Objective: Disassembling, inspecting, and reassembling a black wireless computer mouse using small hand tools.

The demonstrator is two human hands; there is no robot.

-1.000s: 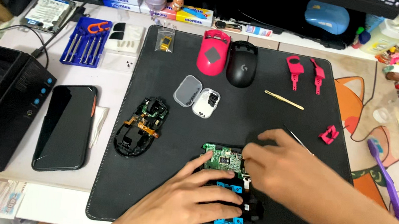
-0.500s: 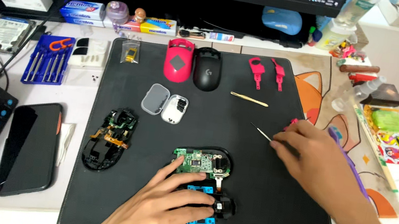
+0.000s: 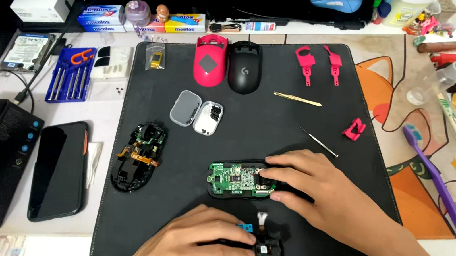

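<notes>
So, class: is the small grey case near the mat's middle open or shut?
Open. The case lies with its lid hinged flat beside the base, small dark parts showing inside.

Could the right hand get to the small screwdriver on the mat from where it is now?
Probably yes. The right hand rests on the green circuit board, and the small screwdriver lies just beyond its fingers on bare black mat, nothing between.

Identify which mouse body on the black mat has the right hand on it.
The one showing a green circuit board, mid-mat: the right hand touches its right end. The pink shell, black mouse and gutted base lie untouched.
</notes>
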